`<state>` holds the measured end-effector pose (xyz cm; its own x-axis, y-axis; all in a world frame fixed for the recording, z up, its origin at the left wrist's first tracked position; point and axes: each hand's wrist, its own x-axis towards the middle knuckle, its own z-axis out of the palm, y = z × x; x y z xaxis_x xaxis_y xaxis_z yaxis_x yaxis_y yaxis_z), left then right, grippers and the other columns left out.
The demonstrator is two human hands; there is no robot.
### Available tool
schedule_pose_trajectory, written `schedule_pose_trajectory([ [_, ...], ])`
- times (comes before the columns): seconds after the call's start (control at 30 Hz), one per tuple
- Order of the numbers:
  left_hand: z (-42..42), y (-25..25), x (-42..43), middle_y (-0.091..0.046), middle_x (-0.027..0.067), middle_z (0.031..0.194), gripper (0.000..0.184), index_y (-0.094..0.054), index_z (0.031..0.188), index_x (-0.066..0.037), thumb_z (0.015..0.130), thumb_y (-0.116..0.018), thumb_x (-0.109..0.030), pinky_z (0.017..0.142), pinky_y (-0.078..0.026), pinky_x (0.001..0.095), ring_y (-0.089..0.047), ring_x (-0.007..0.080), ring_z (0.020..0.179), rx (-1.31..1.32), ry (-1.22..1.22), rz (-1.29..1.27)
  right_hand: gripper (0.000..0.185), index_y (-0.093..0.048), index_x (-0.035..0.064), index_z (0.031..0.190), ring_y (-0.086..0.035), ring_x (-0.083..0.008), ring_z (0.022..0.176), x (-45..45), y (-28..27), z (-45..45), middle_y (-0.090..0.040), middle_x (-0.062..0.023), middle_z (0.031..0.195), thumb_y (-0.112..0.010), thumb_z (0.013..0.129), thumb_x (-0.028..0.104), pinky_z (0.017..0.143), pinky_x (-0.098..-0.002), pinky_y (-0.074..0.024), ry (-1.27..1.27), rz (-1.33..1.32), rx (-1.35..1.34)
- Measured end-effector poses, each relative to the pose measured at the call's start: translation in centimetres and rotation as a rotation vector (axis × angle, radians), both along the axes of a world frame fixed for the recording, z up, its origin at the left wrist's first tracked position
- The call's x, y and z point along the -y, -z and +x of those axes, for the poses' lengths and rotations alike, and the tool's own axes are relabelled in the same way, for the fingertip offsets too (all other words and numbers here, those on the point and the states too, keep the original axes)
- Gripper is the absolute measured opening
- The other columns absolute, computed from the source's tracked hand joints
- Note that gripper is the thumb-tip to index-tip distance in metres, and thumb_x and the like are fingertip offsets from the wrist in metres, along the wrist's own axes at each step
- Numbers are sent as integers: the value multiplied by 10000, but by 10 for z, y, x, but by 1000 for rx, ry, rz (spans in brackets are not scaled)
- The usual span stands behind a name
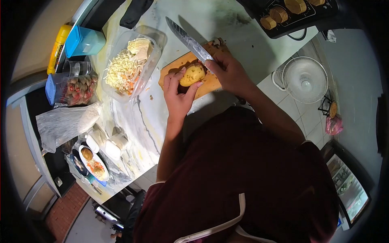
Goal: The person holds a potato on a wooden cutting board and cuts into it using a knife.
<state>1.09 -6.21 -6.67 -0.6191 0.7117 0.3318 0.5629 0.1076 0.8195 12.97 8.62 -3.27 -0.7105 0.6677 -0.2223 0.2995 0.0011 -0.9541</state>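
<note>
A yellow potato [192, 75] with brown patches is held above the wooden cutting board [210, 87] by my left hand [177, 93], its fingers and thumb on either side. My right hand [231, 73] is closed around the handle end of a large knife [188, 40]. The blade points up and to the left, beyond the potato. Dark peelings [218, 42] lie at the board's far corner. Left of the board stands a clear plastic container [150, 73] with shredded cabbage [117, 69] and orange shreds.
Blue-lidded containers [87, 40], a yellow bottle [58, 48], a plastic bag [67, 123] and a white oval dish [104, 175] occupy the left side. A black appliance with knobs [279, 15] stands at top right. A white strainer [304, 79] is beyond the table's right edge.
</note>
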Motion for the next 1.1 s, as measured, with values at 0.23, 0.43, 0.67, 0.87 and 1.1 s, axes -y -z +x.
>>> schedule_pose_trajectory([
  [0.23, 0, -5, 0, -597, 132, 1070, 444, -605, 1135, 18, 769, -804, -136, 882, -453, 325, -570, 241, 986, 78, 10, -15, 296, -579, 25, 826, -488, -141, 580, 2, -4, 3, -538, -63, 644, -610, 927, 301, 555, -316, -401, -52, 42, 37],
  [0.43, 1, -4, 1, -575, 118, 1054, 484, -607, 1226, 4, 789, -777, -119, 864, -459, 304, -562, 219, 980, 206, -1, -37, 281, -595, 35, 856, -518, -178, 575, 9, -7, 3, -561, -85, 653, -600, 931, 305, 557, -334, -421, -95, 155, 22],
  [0.67, -2, -12, -4, -577, 97, 975, 428, -626, 1231, -27, 825, -731, -113, 859, -453, 291, -559, 203, 956, 155, -21, -106, 269, -540, 35, 806, -395, -67, 600, 5, 0, -3, -459, -9, 644, -603, 957, 249, 539, -281, -354, -40, 220, 26],
  [0.87, 0, -4, 0, -580, 88, 907, 381, -639, 1225, -64, 865, -713, -165, 708, -466, 290, -556, 188, 791, 108, -50, -150, 302, -584, 27, 872, -535, -223, 595, 11, -4, -1, -572, -118, 687, -582, 946, 320, 586, -356, -435, -46, 109, 23],
  [1.1, -2, -16, 2, -598, 128, 860, 311, -650, 1208, -66, 931, -638, -206, 736, -458, 316, -565, 237, 790, 219, -41, -206, 272, -592, 23, 892, -542, -240, 591, 14, -19, 0, -580, -135, 686, -571, 953, 287, 579, -369, -429, -118, 180, 76],
])
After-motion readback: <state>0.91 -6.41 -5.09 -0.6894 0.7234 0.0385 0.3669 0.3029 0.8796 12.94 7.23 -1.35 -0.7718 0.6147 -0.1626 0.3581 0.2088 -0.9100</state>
